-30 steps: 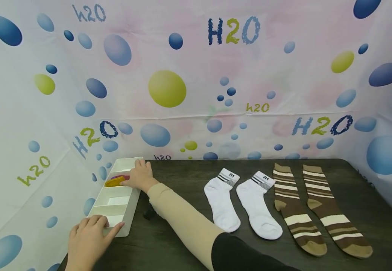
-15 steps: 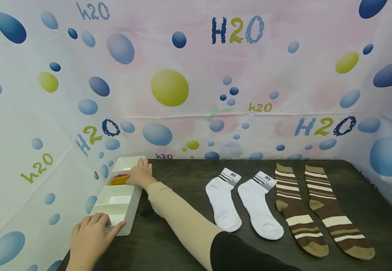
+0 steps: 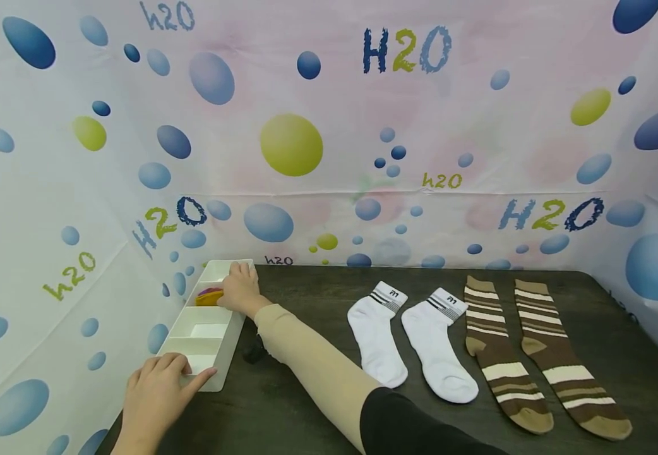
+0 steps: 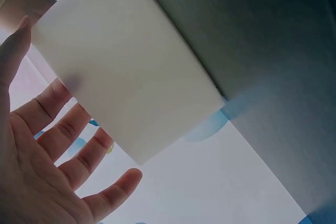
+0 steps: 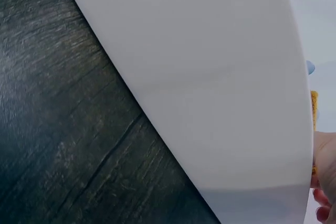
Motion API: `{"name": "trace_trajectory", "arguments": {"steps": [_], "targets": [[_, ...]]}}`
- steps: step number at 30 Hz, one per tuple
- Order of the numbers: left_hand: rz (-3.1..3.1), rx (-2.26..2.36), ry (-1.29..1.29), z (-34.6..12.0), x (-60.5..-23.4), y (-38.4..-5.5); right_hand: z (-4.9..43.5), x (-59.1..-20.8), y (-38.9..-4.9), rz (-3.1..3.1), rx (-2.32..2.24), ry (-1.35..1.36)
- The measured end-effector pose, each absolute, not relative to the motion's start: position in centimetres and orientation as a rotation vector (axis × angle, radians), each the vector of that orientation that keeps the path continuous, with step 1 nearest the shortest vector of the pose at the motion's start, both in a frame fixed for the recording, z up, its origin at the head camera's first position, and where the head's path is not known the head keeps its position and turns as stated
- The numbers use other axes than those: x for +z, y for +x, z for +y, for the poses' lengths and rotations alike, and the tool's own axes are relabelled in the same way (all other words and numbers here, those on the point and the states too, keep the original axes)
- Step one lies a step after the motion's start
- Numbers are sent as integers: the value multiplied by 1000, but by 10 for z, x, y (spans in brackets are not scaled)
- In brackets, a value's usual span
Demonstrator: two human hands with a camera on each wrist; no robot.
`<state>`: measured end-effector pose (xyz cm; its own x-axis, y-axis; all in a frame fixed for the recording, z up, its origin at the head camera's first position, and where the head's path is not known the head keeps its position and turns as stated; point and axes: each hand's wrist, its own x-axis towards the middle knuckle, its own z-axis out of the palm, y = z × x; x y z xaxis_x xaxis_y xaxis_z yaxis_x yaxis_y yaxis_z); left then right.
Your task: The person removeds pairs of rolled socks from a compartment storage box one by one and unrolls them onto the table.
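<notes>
A white divided tray [image 3: 204,333] stands at the left end of the dark table [image 3: 317,303]. My right hand [image 3: 233,289] reaches across to a far compartment, fingers curled on a colourful yellow, red and purple bundle [image 3: 208,296] inside it. In the right wrist view the tray's wall [image 5: 210,77] fills the frame, with the bundle [image 5: 313,103] and fingertips [image 5: 325,182] at the right edge. My left hand [image 3: 184,373] rests flat on the tray's near end. The left wrist view shows that hand [image 4: 58,129] with fingers spread against the tray [image 4: 131,61].
Two white ankle socks [image 3: 376,335] [image 3: 439,344] and two brown striped socks [image 3: 499,354] [image 3: 562,360] lie flat side by side on the right half. A small black object [image 3: 254,352] sits under my right forearm. Bubble-print sheets wall in the table.
My right hand has slid a little further along the tray and the bundle sits deeper in its compartment, partly hidden by the hand. My left hand has stayed on the tray's near end.
</notes>
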<state>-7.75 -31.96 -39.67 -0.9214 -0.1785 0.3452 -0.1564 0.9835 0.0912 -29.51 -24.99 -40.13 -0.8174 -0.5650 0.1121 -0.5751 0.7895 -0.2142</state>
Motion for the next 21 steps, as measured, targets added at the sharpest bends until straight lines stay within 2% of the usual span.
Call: {"name": "trace_trajectory", "arguments": {"steps": [10, 21], "targets": [[-2851, -106, 278, -318, -393, -79, -246, -392, -299, -2758, 182, 1077], [-2805, -90, 247, -320, -394, -79, -234, -369, -302, -2703, 278, 1088]]}}
